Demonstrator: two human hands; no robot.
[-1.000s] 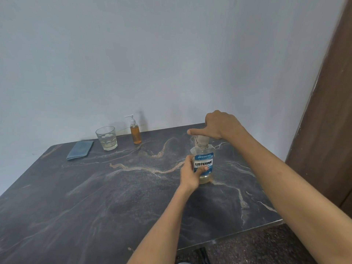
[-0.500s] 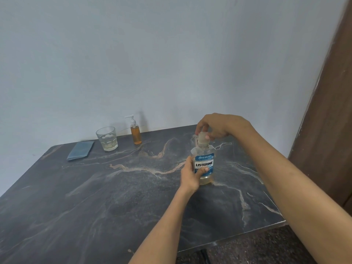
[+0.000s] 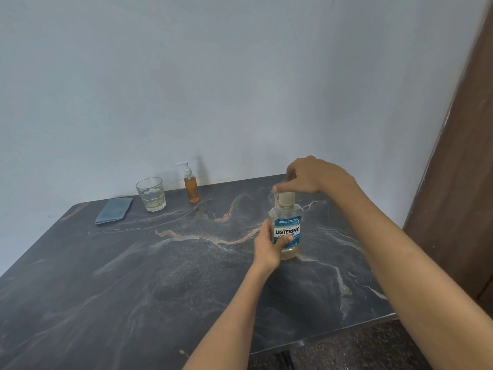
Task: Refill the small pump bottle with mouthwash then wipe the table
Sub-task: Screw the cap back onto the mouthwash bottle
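Left hand grips the mouthwash bottle, upright on the worktop right of centre. Right hand fingers curl at its cap; contact unclear. Pump bottle, 1 glass and cloth stand at the far edge.

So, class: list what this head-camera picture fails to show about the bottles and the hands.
- Mouthwash bottle: cap top hidden by the right hand; whether the fingers grip it is unclear.
- Label's lower left: covered by the left hand.
- Pump bottle: too small to read.
- Glass: contents indistinct.
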